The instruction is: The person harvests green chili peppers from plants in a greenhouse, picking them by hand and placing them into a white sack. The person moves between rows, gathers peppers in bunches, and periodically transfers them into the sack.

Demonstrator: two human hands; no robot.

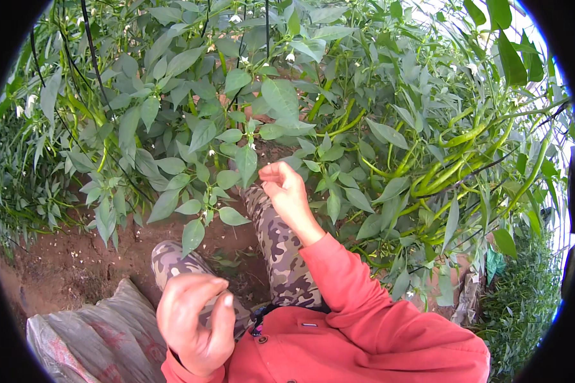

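My right hand (287,196) reaches forward over the camouflage trousers (285,249), just right of a leafy pepper shoot (246,165). Its fingers are bent, a small gap shows at the thumb, and I see nothing held. Nearer to my body, my left hand (196,321) is raised above the left thigh. Its fingers curl, the thumb stands apart from them, and no object shows between them; the inside of the palm is partly hidden. Long green peppers (441,177) hang in a cluster on the plants at the right. More peppers (345,122) hang among leaves beyond my right hand.
A greyish woven sack (100,330) with red markings lies at the lower left on brown soil (72,253). Dark support strings (93,52) run through the dense plants. A green plastic scrap (495,262) is at the right, near another strip of plants (517,306).
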